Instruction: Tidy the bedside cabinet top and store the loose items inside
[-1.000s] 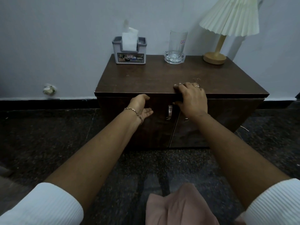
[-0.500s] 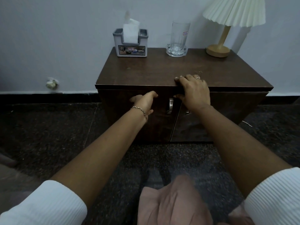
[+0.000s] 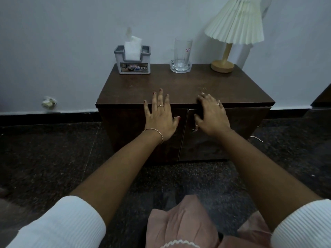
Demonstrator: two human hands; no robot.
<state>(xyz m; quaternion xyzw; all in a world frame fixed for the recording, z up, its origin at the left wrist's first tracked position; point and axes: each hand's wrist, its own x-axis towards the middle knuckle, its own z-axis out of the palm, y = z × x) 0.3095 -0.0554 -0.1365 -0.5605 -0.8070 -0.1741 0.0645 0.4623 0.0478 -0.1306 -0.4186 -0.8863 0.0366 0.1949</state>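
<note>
Fingers (image 3: 162,97) of your left hand (image 3: 160,117) are spread out flat and released; they lie over the front edge of the cabinet (image 3: 241,92) top, a little left of the frame centre, and they grasp nothing. Your palm covers the upper part of the left door (image 3: 129,133), and your thumb points to the right toward the gap between the two doors. Your right hand (image 3: 212,116) is just beside it, right of the centre. Its fingers are curled over the same front edge, above the right door (image 3: 247,129), with a ring on one of them. I cannot tell if they really press the edge or only rest on it, but no object is in them. A small part of a metal handle (image 3: 195,127) shows under this hand. Both doors look closed.

On the top, along the back near the wall, three things stand in a row. A grey tissue holder (image 3: 132,62) with white tissue coming out is in the upper middle-left of the frame. To the right of it is an empty clear glass (image 3: 181,56), standing upright. Further right, in the upper right of the frame, is a lamp (image 3: 232,27) with a pleated shade and a wooden base. These three are well apart from your hands. A bracelet (image 3: 157,132) is on your left wrist. The floor (image 3: 44,158) around the cabinet is dark and speckled.
</note>
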